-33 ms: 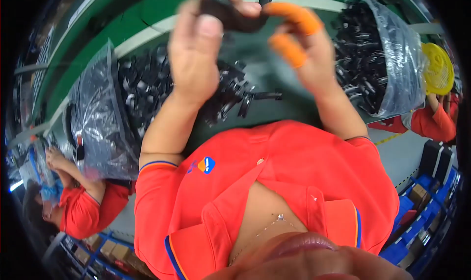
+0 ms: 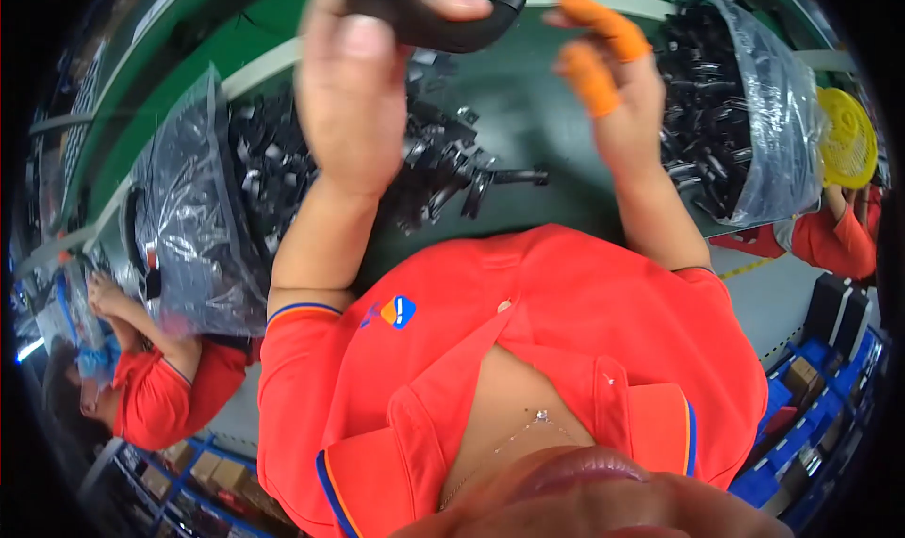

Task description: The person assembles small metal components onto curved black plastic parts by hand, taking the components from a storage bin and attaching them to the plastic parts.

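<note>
My left hand [image 2: 353, 114], at the far edge of the table, is closed round a curved, glossy black plastic piece shaped like a handle [image 2: 462, 34]. Its right end bends up to a narrower black section at the picture's top edge. To the right of it is my right hand [image 2: 622, 90], apart from the piece. Orange finger cots [image 2: 592, 76] cover its thumb and a finger; the fingers are bent and spaced apart, with nothing between them. Below my hands, small black plastic parts [image 2: 438, 166] lie loose on the dark green table [image 2: 537, 123].
At the left, a clear plastic bag [image 2: 189, 227] lies open beside a heap of black parts [image 2: 269, 152]. Another open bag [image 2: 778, 114] of black parts [image 2: 702, 95] stands at the right, by a yellow basket [image 2: 848, 138]. Co-workers in red sit on both sides.
My right hand has moved right, away from the black piece it was touching. My left hand has shifted a little left, still gripping the piece.
</note>
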Motion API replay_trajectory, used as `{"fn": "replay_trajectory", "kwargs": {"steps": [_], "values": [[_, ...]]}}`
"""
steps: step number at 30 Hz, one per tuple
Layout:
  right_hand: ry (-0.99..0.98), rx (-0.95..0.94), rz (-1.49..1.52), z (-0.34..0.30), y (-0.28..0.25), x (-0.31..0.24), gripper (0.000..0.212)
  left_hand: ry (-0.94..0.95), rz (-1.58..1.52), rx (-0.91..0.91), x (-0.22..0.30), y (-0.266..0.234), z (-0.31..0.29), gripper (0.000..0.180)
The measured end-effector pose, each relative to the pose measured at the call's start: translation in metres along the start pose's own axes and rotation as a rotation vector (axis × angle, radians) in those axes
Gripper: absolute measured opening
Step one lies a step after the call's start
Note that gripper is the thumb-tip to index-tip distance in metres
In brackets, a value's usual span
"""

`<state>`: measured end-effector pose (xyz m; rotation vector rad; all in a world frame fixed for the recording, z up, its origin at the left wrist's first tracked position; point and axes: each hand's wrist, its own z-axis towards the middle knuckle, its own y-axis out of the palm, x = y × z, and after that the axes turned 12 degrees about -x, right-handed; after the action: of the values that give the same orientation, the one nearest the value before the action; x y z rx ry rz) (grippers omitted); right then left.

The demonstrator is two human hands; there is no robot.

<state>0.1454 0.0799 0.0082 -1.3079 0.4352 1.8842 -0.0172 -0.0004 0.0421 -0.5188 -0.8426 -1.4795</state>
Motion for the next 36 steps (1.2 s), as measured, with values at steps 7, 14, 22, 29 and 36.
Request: {"fn": "replay_trajectory", "kwargs": {"steps": [7, 14, 22, 29, 36], "values": [[0.301, -0.648, -0.247, -0.048, -0.010, 0.031, 0.032, -0.250, -0.543, -0.087, 0.014, -0.032, -0.004, 0.039], [0.251, -0.763, -0.530, -0.073, 0.009, 0.040, 0.031, -0.529, -0.427, 0.028, 0.007, -0.014, -0.013, 0.036], [0.292, -0.704, -0.651, -0.056, -0.013, 0.042, 0.027, -0.531, -0.412, 0.039, 0.005, -0.011, -0.011, 0.033], [0.451, -0.421, -0.516, -0.042, -0.044, 0.041, 0.024, -0.537, -0.437, 0.033, -0.006, -0.009, -0.011, 0.032], [0.196, -0.013, 0.554, -0.011, -0.046, -0.007, 0.016, -0.610, -0.425, -0.058, -0.025, 0.002, -0.020, 0.031]]}}
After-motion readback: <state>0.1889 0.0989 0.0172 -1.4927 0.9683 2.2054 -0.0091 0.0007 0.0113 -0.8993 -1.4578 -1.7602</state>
